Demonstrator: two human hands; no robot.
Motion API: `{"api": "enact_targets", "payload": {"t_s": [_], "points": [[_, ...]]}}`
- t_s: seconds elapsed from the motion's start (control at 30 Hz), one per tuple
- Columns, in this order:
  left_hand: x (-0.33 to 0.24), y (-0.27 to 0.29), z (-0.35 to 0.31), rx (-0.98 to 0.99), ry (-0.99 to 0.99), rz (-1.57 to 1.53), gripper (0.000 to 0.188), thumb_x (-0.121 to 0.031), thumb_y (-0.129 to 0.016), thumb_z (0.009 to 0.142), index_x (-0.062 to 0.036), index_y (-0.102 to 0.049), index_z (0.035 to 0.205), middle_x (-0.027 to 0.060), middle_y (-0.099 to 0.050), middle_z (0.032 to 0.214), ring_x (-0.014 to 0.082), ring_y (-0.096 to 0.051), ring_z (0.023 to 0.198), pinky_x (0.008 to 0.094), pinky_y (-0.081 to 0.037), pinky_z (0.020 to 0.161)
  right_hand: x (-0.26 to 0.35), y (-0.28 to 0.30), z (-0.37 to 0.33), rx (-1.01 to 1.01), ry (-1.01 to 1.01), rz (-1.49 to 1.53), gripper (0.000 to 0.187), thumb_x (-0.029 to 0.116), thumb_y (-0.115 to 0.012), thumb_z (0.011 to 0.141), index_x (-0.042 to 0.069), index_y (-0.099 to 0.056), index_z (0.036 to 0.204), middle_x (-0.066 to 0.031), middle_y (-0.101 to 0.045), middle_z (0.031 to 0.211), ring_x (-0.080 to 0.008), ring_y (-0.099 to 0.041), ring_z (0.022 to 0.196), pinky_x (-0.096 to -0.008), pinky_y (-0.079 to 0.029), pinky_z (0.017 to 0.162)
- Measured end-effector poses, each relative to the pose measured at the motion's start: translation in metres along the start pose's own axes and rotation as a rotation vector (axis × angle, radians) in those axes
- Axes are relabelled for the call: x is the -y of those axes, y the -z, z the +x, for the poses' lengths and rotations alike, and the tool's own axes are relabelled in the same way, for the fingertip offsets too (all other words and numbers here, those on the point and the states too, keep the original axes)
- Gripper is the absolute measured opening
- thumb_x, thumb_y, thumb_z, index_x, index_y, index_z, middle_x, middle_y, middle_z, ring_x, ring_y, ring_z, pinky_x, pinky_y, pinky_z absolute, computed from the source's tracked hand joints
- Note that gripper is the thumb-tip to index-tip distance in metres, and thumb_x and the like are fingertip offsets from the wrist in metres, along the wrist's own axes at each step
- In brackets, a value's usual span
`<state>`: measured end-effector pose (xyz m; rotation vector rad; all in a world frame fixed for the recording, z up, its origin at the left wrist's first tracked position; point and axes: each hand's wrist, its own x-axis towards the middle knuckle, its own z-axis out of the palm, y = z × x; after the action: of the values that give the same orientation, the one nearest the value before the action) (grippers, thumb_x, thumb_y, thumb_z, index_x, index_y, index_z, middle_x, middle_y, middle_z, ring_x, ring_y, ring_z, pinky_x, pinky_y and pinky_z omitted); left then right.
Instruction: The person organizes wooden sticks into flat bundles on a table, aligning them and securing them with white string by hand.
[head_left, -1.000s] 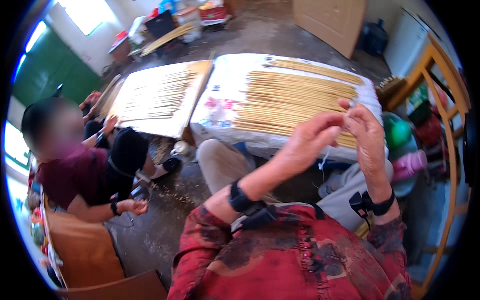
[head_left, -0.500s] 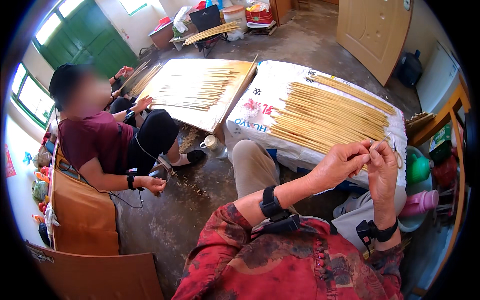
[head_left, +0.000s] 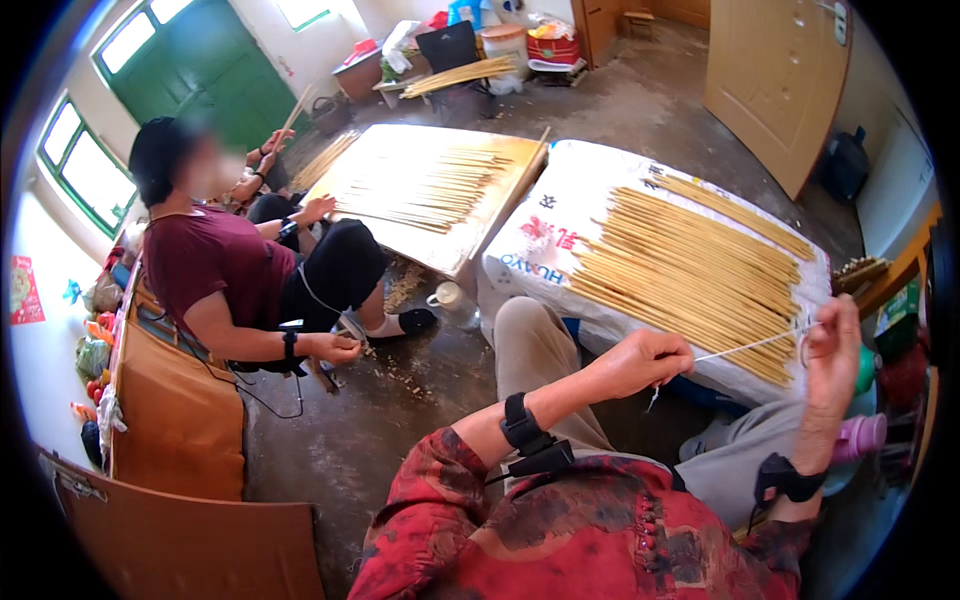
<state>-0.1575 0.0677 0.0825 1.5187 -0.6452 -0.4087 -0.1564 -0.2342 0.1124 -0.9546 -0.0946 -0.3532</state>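
A white thread (head_left: 752, 347) runs taut between my two hands. My left hand (head_left: 645, 362) is closed on one part of it, and a short loose end dangles below the fist. At the other end my right hand (head_left: 833, 345) pinches the thread with raised, slightly blurred fingers; whether a needle is in them is too small to make out. Just beyond the hands, a row of thin yellowish sticks (head_left: 690, 270) lies side by side on a table covered with a printed white sack (head_left: 530, 225). A few more sticks lie apart along the far edge.
To my left a person (head_left: 215, 255) sits beside a second low table (head_left: 480, 225) with sticks on it. A white jug (head_left: 452, 300) stands on the floor between us. A pink thermos (head_left: 860, 437) stands at my right, near a wooden frame. Shavings litter the floor.
My hands, close together before, have moved apart, the left one leftward and down, the right one rightward. The thread now stretches between them. The whole view has shifted slightly.
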Motion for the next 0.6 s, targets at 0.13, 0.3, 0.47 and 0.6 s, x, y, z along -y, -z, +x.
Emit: {"api": "enact_targets", "payload": {"t_s": [0.13, 0.3, 0.47, 0.6], "points": [[0.008, 0.038, -0.027, -0.063, 0.119, 0.133, 0.014, -0.015, -0.052, 0.084, -0.0019, -0.057, 0.081, -0.0011, -0.048, 0.059, 0.0049, -0.043, 0.055, 0.0202, -0.036, 0.05, 0.041, 0.088, 0.035, -0.017, 0.088, 0.12, 0.019, 0.01, -0.049, 0.086, -0.003, -0.049, 0.1, -0.0045, -0.048, 0.086, -0.0096, -0.046, 0.075, -0.0183, -0.042, 0.059], [0.02, 0.095, -0.061, -0.224, 0.069, 0.371, 0.013, -0.014, -0.054, 0.082, -0.0023, -0.059, 0.082, -0.0027, -0.047, 0.06, 0.0032, -0.042, 0.057, 0.0192, -0.036, 0.051, 0.103, 0.205, 0.056, -0.028, 0.184, 0.03, 0.019, 0.01, -0.047, 0.087, -0.003, -0.049, 0.1, -0.0039, -0.047, 0.086, -0.0097, -0.044, 0.072, -0.0189, -0.041, 0.065], [0.02, 0.134, -0.096, -0.437, 0.217, 0.435, 0.014, -0.014, -0.053, 0.082, -0.0015, -0.058, 0.081, -0.0011, -0.048, 0.061, 0.0048, -0.043, 0.057, 0.0204, -0.037, 0.051, 0.113, 0.258, 0.044, -0.165, 0.187, 0.027, 0.02, 0.011, -0.049, 0.086, -0.004, -0.051, 0.099, -0.0056, -0.051, 0.086, -0.0103, -0.047, 0.072, -0.0197, -0.042, 0.069], [0.035, 0.161, -0.129, -0.504, 0.299, 0.666, 0.019, -0.018, -0.053, 0.081, 0.0007, -0.057, 0.081, 0.005, -0.05, 0.06, 0.0103, -0.045, 0.057, 0.0255, -0.04, 0.054, 0.122, 0.283, 0.042, -0.251, 0.205, 0.047, 0.021, 0.011, -0.049, 0.086, -0.004, -0.051, 0.1, -0.0059, -0.052, 0.086, -0.0106, -0.048, 0.073, -0.0193, -0.042, 0.07]]}}
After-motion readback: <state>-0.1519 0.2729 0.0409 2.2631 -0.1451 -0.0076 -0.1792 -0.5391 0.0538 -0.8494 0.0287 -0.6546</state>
